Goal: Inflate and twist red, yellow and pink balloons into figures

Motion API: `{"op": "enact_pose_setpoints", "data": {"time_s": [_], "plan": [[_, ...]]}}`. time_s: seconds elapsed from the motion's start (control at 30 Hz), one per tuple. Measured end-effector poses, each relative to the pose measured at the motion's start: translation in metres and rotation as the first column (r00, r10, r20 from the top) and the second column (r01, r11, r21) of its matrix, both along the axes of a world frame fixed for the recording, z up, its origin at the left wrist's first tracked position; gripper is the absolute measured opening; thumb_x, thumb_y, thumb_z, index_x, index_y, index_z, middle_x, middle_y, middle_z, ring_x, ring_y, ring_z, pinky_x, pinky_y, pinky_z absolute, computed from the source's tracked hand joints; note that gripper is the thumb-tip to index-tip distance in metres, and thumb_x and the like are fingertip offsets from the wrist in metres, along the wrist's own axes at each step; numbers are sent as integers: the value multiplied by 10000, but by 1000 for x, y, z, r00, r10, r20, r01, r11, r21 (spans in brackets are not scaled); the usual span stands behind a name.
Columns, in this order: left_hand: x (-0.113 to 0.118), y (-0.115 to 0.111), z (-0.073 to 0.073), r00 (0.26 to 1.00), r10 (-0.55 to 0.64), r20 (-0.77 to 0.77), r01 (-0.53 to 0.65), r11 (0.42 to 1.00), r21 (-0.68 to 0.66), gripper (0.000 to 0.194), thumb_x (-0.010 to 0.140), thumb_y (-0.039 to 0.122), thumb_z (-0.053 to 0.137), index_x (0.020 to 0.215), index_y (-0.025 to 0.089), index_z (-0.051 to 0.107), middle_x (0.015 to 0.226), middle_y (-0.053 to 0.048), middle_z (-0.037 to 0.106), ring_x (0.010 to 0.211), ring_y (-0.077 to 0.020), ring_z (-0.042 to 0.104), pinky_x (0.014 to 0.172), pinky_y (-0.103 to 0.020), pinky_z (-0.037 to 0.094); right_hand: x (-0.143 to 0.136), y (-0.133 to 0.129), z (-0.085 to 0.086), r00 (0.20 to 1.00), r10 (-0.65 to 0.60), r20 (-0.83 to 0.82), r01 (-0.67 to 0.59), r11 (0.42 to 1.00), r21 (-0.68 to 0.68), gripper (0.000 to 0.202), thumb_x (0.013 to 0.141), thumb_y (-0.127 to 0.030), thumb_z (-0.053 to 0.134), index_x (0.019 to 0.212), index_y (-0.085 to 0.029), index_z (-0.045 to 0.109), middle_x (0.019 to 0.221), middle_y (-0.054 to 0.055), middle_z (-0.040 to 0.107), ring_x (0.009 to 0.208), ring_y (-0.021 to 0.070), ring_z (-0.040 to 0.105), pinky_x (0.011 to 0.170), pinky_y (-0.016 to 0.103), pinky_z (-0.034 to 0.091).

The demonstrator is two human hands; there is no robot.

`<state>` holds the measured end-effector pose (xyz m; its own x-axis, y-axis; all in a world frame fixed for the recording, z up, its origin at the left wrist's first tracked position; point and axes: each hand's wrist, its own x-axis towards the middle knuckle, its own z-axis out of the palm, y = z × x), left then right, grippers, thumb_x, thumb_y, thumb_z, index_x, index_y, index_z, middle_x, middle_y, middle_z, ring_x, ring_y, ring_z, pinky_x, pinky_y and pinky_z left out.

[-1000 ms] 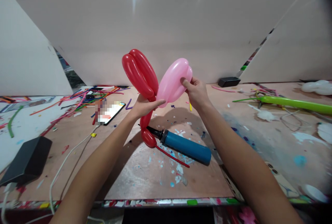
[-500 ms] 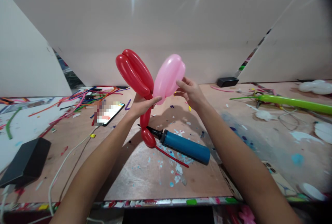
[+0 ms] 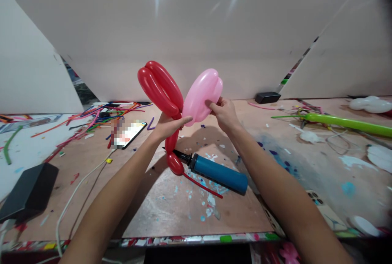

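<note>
Above the table, my left hand [image 3: 168, 127] is closed round the place where a red twisting balloon [image 3: 159, 88] meets a pink balloon [image 3: 200, 96]. The red one has folded loops tilted up to the left; its stem runs down through my hand to a small bubble and a thin uninflated tail. The pink balloon leans up to the right. My right hand [image 3: 225, 114] pinches its right side, thumb on the near face, other fingers mostly hidden behind it. Under the balloons lies a blue hand pump [image 3: 219, 173], its black nozzle beside the red stem.
A lit phone [image 3: 133, 134] with a cable and several loose uninflated balloons [image 3: 94, 119] lie left. Black boxes stand at near left [image 3: 29, 192] and far right [image 3: 267, 97]. A long green balloon [image 3: 346, 122] lies right. White panels [image 3: 190, 35] close off the back. Scraps litter the table.
The pink balloon has tipped slightly right and down. My right hand has shifted its fingers onto the balloon's side, thumb now pressed on it. My left hand keeps its grip.
</note>
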<state>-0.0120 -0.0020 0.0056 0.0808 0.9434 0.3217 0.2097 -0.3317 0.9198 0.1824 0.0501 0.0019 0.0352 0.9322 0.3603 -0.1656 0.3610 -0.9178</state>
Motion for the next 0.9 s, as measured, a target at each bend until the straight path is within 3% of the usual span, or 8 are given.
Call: {"op": "enact_pose_setpoints", "data": {"time_s": [0.07,0.3,0.43,0.57,0.7,0.9], "plan": [[0,0,0,999,-21,40,21,1000,0,359,697,465,776,774,154,615,627,-26,599,523,-134,571,509,-264,482,2,0,1,1000,-10,1,10,1000,-4,436,604,-462,826,875,-152,682,869,69,714,753,191,656,739,391,580],[-4,8,-1,937,-29,348,43,999,-32,427,698,514,766,818,146,586,612,7,568,522,-119,558,511,-256,485,5,-12,10,964,238,119,-229,970,-86,479,729,-612,706,951,-194,635,917,67,687,811,158,653,732,297,550],[-4,13,-5,851,-43,523,117,987,-108,482,673,549,774,867,145,597,645,9,583,555,-101,563,543,-234,488,-8,-18,1,843,418,338,-395,908,-137,429,762,-504,723,1052,-199,643,1107,89,672,932,174,638,738,288,531],[-3,15,-9,828,2,561,121,976,-182,508,649,570,785,832,136,595,645,3,594,546,-95,568,556,-228,490,-22,-18,-11,792,471,389,-424,882,-204,324,839,-465,623,875,-146,672,865,75,700,698,132,634,636,268,499],[-6,17,-8,812,22,583,117,973,-201,511,656,571,781,849,134,597,648,-1,599,554,-95,574,578,-229,500,-23,-17,-12,788,476,392,-442,879,-178,337,808,-468,638,741,-140,679,706,37,671,534,100,572,523,242,437],[-10,17,-7,836,8,549,100,981,-166,499,657,548,788,856,132,598,637,-3,592,562,-104,579,581,-238,499,-14,-18,-6,703,465,538,-434,880,-194,468,823,-582,589,697,-147,709,649,46,661,556,111,563,505,233,421]]}}
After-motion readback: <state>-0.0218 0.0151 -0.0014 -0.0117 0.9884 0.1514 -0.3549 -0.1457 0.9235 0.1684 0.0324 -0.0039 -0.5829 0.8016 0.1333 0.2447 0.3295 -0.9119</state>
